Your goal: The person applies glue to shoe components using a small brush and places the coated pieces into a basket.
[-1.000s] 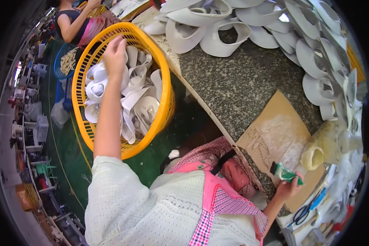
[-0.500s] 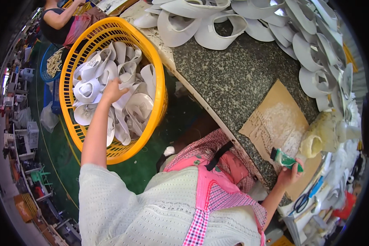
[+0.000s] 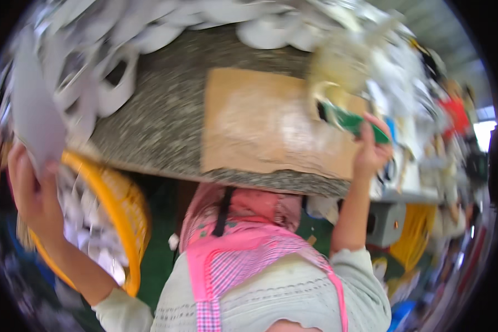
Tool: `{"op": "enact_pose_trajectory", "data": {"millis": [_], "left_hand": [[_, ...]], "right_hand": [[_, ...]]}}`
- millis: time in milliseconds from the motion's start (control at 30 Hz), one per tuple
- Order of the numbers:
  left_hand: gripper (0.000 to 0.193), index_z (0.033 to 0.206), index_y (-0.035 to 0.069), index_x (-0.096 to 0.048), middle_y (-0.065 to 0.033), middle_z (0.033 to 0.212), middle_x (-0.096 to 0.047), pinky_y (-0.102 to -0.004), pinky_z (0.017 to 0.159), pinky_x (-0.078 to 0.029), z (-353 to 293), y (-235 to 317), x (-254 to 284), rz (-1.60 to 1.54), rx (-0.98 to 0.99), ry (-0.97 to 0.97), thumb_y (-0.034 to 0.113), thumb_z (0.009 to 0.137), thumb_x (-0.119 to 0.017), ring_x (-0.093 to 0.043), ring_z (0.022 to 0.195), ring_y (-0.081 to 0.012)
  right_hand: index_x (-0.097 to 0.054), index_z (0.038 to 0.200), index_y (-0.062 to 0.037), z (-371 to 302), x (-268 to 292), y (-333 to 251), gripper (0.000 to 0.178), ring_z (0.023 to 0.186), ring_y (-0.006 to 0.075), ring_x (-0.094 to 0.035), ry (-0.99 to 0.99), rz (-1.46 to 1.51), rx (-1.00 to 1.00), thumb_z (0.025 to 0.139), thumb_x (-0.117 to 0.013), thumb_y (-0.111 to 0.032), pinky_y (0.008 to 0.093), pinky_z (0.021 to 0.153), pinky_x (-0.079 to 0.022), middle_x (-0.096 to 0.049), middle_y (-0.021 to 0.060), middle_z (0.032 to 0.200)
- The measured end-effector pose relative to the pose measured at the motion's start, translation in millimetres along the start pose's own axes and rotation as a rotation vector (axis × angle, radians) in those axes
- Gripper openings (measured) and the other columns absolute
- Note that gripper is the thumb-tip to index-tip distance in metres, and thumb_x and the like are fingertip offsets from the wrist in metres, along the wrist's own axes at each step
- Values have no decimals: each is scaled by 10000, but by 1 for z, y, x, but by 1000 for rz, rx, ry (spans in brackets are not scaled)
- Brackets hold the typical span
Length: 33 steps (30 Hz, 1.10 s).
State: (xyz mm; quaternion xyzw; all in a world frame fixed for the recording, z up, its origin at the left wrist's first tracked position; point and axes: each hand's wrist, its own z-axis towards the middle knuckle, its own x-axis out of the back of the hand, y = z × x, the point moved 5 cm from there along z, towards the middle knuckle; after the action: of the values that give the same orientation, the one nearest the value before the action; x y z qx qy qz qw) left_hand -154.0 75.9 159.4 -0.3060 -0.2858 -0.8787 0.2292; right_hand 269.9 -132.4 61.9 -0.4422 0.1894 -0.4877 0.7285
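Observation:
My left hand [image 3: 36,193], at the far left above the basket, grips the lower end of a white shoe upper [image 3: 36,105], a curved piece held up and blurred by motion. On the right, my right hand [image 3: 371,155] is closed round the green handle of a brush [image 3: 351,119]. The brush's dark end points left, beside the mouth of a yellowish, glue-crusted pot [image 3: 335,66]; whether it touches the pot I cannot tell. Below the brush lies a brown cardboard sheet [image 3: 232,122] with whitish smears, on the dark speckled tabletop.
Many white uppers [image 3: 113,83] line the table's far and left edges. A yellow plastic basket [image 3: 124,218] of similar pieces stands below at the left. A grey box [image 3: 385,224] sits under the table at the right. Cluttered tools and a red item [image 3: 454,116] lie farther right.
My view has swung right, to the table. My left hand has come up from over the basket and now holds a white upper. The brush in my right hand is now beside the pot's mouth.

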Motion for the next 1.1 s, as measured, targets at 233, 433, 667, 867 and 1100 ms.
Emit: {"op": "enact_pose_trajectory", "data": {"millis": [233, 433, 667, 867, 1100], "left_hand": [[222, 812, 49, -557, -82, 770, -554, -359, 681, -454, -15, 107, -197, -145, -641, -869, 93, 623, -665, -560, 776, -260], [199, 784, 37, -563, -103, 770, -545, -365, 681, -450, -5, 106, -203, -272, -431, -996, 98, 624, -665, -549, 767, -282], [199, 858, 42, -594, -104, 803, -517, -363, 665, -452, 2, 118, -199, -284, -399, -751, 57, 661, -618, -551, 761, -276], [260, 887, 66, -621, -90, 918, -496, -354, 736, -442, -5, 108, -223, -237, -491, -1012, 75, 630, -661, -531, 863, -268], [196, 810, 40, -633, -112, 886, -536, -366, 733, -457, 0, 95, -229, -401, -546, -932, 111, 630, -665, -540, 881, -276]], "right_hand": [[-634, 916, -39, 41, 11, -3, 150, 633, 91, -568, -176, -95, 6, 776, -596, -2, 215, 564, -446, -640, 25, 786], [-637, 899, 1, 37, 38, 18, 132, 610, 76, -519, -326, 5, 63, 776, -596, 24, 194, 570, -403, -623, 33, 760], [-632, 881, 18, 17, 46, 24, 113, 604, 61, -528, -215, 60, -303, 780, -583, 7, 172, 477, -397, -605, 35, 716], [-633, 870, 14, -13, -53, 5, 122, 677, 100, -575, -442, 453, -320, 761, -584, 31, 208, 577, -465, -628, 83, 821], [-646, 875, -33, 10, -104, 15, 172, 735, 110, -599, -753, 37, 136, 717, -608, 26, 218, 613, -463, -653, 49, 834]]}}
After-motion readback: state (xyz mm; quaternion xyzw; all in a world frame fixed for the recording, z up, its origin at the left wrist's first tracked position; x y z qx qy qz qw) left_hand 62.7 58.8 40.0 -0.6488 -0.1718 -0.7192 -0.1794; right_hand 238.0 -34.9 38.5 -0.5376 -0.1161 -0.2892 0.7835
